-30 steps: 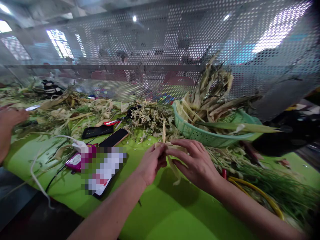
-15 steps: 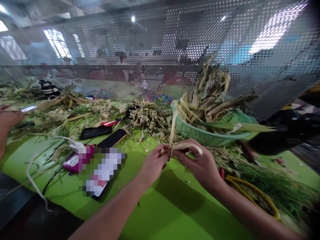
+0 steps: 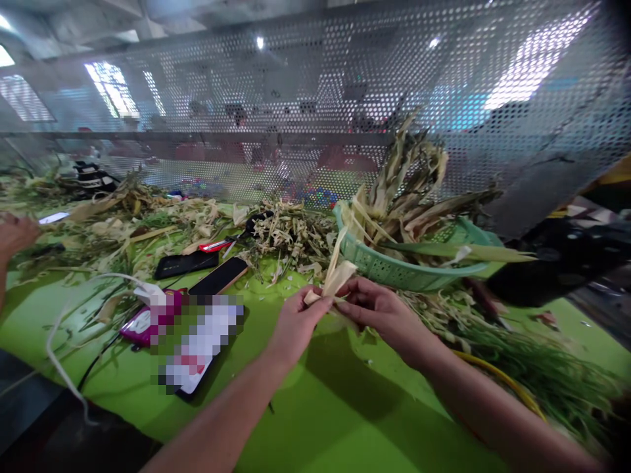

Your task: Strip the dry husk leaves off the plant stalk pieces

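Between my two hands is a pale, dry corn husk (image 3: 336,278), folded, with one strip standing up. My left hand (image 3: 299,320) pinches its left side, thumb on top. On the other side my right hand (image 3: 377,307) has its fingertips closed on the husk; part of the strip below them is hidden. Both hands are over the green table (image 3: 315,420). Just behind them stands a light green plastic basket (image 3: 394,266) heaped with dried husks (image 3: 411,177), one long greenish leaf lying across its rim.
Husk scraps (image 3: 296,233) litter the back of the table. At left lie a black phone (image 3: 219,276), a dark case (image 3: 185,264), a red cutter (image 3: 211,247), a purple power strip (image 3: 148,322) and a white cable (image 3: 56,355). Another person's hand (image 3: 17,233) is at far left. A perforated screen (image 3: 296,85) stands behind.
The husk strip that curved over my right hand is now folded upward between both hands. My right hand's fingers have shifted onto the fold, and the view has moved slightly.
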Demonstrator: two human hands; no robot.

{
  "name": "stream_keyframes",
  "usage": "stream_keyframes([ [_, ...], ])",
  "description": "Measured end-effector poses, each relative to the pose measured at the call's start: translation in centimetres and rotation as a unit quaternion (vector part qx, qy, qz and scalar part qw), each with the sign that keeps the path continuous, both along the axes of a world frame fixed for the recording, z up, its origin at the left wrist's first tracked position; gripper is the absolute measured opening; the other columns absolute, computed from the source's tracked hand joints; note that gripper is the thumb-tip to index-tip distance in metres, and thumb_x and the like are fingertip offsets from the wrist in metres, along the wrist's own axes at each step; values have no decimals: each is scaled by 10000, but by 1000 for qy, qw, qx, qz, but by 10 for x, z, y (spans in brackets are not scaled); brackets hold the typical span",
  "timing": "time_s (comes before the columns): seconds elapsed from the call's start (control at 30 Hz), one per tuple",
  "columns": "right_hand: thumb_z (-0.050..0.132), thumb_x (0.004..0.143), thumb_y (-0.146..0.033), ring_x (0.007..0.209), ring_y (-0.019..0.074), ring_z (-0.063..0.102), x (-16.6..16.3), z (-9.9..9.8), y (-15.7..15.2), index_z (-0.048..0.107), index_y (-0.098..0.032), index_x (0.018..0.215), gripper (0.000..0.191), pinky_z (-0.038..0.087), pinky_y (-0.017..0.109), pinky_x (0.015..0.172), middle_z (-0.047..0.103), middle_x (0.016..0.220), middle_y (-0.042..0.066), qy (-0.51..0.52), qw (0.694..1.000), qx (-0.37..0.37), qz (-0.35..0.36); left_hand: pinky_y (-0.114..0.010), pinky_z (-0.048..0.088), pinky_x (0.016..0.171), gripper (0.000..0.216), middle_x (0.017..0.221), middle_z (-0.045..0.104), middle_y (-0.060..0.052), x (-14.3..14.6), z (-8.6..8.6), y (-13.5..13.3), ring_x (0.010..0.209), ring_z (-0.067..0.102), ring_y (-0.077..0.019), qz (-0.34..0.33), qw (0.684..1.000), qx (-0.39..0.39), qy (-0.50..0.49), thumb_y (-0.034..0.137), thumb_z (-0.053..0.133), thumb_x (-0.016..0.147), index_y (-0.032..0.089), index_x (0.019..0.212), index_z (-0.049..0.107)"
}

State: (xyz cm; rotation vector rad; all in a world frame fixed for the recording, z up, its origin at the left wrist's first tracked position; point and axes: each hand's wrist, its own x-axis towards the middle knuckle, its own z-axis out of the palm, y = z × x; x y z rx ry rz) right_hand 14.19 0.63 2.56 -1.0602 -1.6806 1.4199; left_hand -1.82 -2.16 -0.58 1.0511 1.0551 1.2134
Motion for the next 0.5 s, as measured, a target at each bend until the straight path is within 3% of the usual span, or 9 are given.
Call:
stream_keyframes([
  [0.23,654,792,-359,618,132,514,10,6,-1,576,-202,971,250,391,227,521,551,711,-8,-138,972,182,-48,-223,241,522,203,578,355,64,-2,2,4,514,298,-71,62,998,-15,9,341,637,740,186,723,507],
  [0.37,630,816,-333,617,124,512,4,17,-14,593,-204,911,164,388,224,530,566,700,-10,-125,981,146,14,-228,283,544,145,590,427,51,-1,2,7,549,365,-89,76,995,-1,66,277,619,729,184,712,508],
  [0.5,641,808,-337,670,134,556,-1,23,-20,612,-188,820,152,426,238,575,626,753,15,-66,993,81,49,-237,305,563,78,636,504,22,0,-2,6,595,421,-109,48,990,46,122,233,605,730,179,743,550],
])
